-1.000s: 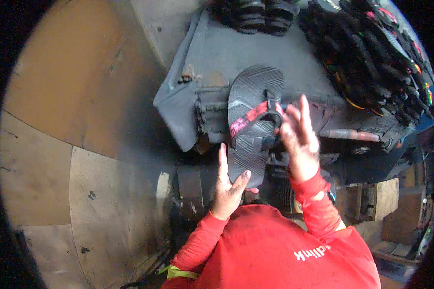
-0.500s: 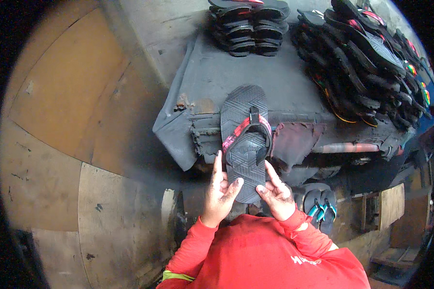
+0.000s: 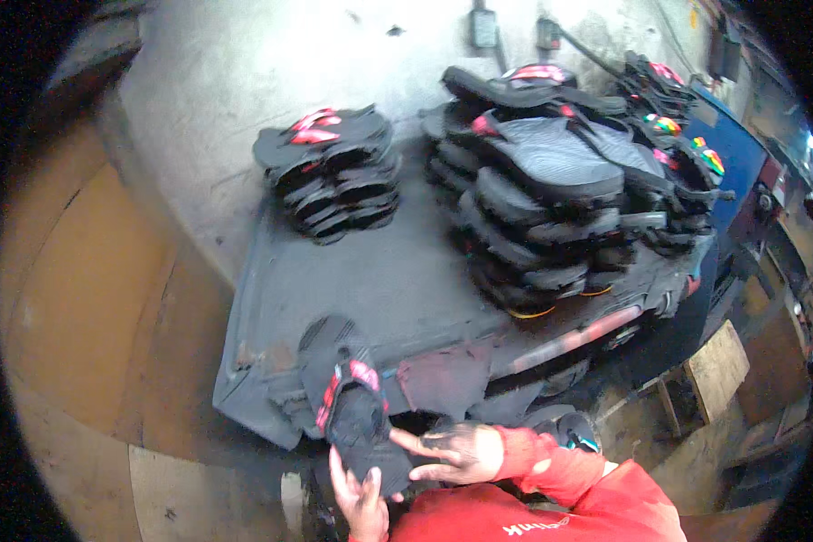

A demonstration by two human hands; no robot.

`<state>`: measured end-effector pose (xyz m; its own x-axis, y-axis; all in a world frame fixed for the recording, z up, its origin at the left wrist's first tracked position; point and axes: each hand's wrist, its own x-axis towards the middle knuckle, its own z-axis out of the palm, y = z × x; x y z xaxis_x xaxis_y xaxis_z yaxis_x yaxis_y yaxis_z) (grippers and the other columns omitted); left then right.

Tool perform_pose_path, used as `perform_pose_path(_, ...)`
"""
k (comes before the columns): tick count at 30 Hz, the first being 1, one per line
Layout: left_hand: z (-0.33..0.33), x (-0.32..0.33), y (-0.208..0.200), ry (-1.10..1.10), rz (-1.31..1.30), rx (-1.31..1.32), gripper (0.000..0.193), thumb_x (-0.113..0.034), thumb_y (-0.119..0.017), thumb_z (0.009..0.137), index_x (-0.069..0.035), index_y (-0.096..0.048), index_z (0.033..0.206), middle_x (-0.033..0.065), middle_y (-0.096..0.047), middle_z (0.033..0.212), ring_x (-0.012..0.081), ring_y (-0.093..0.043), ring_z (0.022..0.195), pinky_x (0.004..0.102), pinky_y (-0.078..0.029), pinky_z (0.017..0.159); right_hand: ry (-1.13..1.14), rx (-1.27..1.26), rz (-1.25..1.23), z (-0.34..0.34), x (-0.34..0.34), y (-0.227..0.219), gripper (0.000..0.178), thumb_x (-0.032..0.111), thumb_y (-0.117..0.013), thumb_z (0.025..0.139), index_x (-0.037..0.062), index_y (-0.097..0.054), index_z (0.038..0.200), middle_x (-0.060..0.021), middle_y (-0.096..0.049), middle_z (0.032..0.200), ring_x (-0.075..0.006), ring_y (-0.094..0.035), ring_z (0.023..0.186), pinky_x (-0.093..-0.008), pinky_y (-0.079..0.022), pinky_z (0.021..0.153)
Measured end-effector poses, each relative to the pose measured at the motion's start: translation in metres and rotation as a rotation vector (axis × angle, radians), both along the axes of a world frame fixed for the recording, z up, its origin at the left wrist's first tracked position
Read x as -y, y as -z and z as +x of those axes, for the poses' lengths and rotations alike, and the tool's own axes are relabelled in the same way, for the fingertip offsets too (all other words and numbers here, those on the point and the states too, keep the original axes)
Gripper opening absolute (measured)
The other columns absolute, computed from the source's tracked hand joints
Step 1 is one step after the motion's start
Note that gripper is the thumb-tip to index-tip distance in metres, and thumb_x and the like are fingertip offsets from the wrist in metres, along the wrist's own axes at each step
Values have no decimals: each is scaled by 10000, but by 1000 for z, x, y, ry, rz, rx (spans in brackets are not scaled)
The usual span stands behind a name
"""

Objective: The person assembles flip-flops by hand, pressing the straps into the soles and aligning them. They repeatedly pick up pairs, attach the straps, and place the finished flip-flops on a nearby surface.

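Observation:
A black flip-flop (image 3: 359,429) with a patterned sole and a pink, red and black strap points its toe at the table's front edge. My left hand (image 3: 361,501) grips it near the heel, thumb on top. Beside its right edge is my right hand (image 3: 461,452), open, with two fingers stretched toward the flip-flop. Blur hides whether those fingertips touch it. A stack of black flip-flops (image 3: 334,181) with a red-strapped one on top stands at the back left of the table. To the right rises a larger pile of flip-flops (image 3: 551,190), some with coloured straps.
A dark cloth-like cover (image 3: 352,280) lies over the table, ragged along its front edge. Partly hidden beyond my right arm is a flip-flop with a turquoise strap (image 3: 580,434). Brown boards (image 3: 72,280) are at the left, a pale wall (image 3: 271,63) behind, and a wooden frame (image 3: 718,370) at lower right.
My view has swung up and right, so the piles appear lower and more to the left. My right hand has come off the flip-flop's heel with fingers spread; my left hand still holds it.

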<state>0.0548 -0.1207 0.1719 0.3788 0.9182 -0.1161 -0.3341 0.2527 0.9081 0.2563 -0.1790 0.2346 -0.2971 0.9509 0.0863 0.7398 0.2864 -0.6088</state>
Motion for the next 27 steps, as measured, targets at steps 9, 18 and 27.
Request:
perform_pose_path(9, 26, -130, -58, -280, 4, 180, 362, -234, -583, 990, -46, -511, 1290, 35, -554, 1045, 123, -568, 820, 361, -517, 700, 648, 328, 827, 177, 43, -269, 537, 321, -693, 906, 102, -548, 1375, -152, -647, 1233, -247, -624, 1120, -350, -459, 968)
perform_pose_path(18, -28, -102, 12, -138, -133, 130, 234, -145, -553, 987, 16, -598, 1151, 167, -683, 930, 264, -689, 798, 401, -590, 756, 735, 572, 208, 380, -50, -308, 575, 262, -695, 881, 25, -530, 1379, -144, -598, 1344, -235, -561, 1230, -340, -411, 1051)
perform_pose_path(27, -52, -64, -23, -7, 124, 168, 331, -210, -523, 1019, 42, -559, 1228, 178, -663, 1051, 257, -679, 917, 372, -580, 772, 345, 644, 865, 156, -27, -242, 347, 235, -622, 911, 49, -616, 1205, -120, -653, 1135, -230, -619, 1083, -394, -437, 1050)
